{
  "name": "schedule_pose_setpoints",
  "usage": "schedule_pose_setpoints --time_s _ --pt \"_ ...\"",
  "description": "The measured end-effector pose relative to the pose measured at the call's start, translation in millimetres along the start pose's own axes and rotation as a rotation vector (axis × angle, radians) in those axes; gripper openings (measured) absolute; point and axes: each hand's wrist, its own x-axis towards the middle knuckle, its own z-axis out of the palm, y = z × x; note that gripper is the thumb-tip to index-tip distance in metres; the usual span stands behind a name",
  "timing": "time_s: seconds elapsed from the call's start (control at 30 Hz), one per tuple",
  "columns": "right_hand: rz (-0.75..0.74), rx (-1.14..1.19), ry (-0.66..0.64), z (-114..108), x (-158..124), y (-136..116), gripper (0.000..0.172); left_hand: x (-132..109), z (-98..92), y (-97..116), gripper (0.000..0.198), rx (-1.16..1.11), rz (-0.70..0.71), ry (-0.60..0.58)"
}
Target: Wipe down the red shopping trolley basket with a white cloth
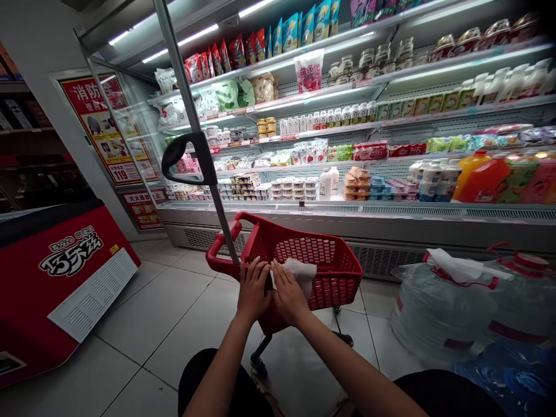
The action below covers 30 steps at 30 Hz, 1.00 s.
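Note:
A red shopping cart (pixel 334 284) stands on the floor in front of me. My left hand (pixel 254 289) lies on the cart's near rim, its fingers stretched forward and nothing seen in its grasp. Just to the right, my right hand (pixel 289 292) presses a white cloth or tissue (pixel 304 275) against the same rim. That cloth sticks out past the right side of the hand and hangs over the cart's edge. The two hands are almost touching. The cart's basket shows red mesh inside.
A grey pole (pixel 186 92) with a black handle (pixel 189 157) rises at the cart's left. Behind stands a lit refrigerated shelf (pixel 417 213). A red freezer (pixel 26 289) is on the left; large water bottles (pixel 438 307) stand on the right.

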Motion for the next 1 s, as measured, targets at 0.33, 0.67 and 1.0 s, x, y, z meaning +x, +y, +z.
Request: schedule_pose_setpoints --time_s 0.33,0.67,1.0 --pt "0.125 -0.129 -0.089 -50 -45 104 0.058 -5 -2.3 2 0.066 -0.01 0.015 -0.017" --pt "0.329 -0.226 -0.036 -39 -55 78 0.053 -8 -0.3 11 0.069 -0.042 0.024 -0.045" --pt "0.206 -0.212 -0.211 -69 -67 91 0.056 -4 -20.7 -37 0.055 -0.093 0.011 -0.084"
